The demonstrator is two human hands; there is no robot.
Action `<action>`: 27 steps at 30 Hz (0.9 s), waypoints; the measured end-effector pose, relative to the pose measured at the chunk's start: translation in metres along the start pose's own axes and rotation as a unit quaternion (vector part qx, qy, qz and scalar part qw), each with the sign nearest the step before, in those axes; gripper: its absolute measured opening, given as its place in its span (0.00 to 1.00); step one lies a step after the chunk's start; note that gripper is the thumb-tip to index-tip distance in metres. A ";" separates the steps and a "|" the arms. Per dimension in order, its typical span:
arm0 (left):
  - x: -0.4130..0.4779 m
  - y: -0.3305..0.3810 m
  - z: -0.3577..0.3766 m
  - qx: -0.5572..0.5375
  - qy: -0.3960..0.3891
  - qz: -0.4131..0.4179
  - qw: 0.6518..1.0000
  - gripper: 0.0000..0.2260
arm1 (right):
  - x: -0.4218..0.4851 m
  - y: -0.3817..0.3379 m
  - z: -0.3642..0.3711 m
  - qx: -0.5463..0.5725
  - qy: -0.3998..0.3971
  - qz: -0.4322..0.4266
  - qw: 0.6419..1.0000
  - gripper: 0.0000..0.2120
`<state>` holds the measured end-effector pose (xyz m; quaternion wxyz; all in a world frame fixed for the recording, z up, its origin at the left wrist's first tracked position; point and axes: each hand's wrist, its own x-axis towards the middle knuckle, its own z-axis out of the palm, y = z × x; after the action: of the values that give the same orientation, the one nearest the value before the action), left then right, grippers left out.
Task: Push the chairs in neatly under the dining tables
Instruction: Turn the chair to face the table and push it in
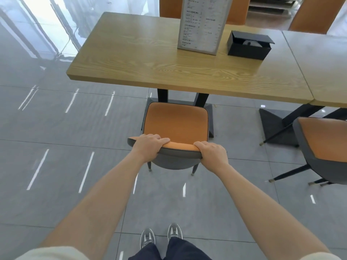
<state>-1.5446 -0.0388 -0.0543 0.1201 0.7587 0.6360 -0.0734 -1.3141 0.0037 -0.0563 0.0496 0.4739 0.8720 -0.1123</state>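
Your two bare forearms reach straight out toward twelve o'clock, wrists level, converging on the backrest top of the orange chair [176, 122]. That chair stands directly ahead of you, its seat just short of the wooden table [131, 59] edge, in front of the black pedestal. Your left hand [149, 145] wraps the rail's left end, fingers curled over the front; your right hand [213, 153] clamps the right end likewise. A second chair [323, 145] sits at two o'clock, pulled out.
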 end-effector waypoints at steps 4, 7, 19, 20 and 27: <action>-0.002 0.006 0.000 0.001 0.000 0.004 1.000 0.21 | -0.001 0.003 0.000 0.004 -0.009 -0.002 1.000 0.15; -0.004 0.005 0.001 -0.005 0.001 0.000 1.000 0.21 | -0.001 0.001 -0.006 0.013 -0.051 0.000 0.999 0.16; -0.045 -0.026 -0.012 -0.054 0.022 -0.079 0.995 0.27 | 0.030 -0.070 -0.024 0.095 -0.043 -0.034 0.994 0.32; -0.053 -0.037 -0.016 -0.061 0.041 -0.101 0.992 0.26 | 0.037 -0.081 -0.026 0.086 -0.031 -0.050 0.995 0.33; -0.104 -0.143 -0.048 -0.032 0.143 -0.217 0.965 0.27 | 0.098 -0.182 -0.048 0.040 0.009 -0.135 0.990 0.34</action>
<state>-1.7058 -0.1009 0.0070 0.0329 0.6012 0.7978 0.0320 -1.5190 -0.0002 -0.0018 0.0074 0.3543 0.9233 -0.1483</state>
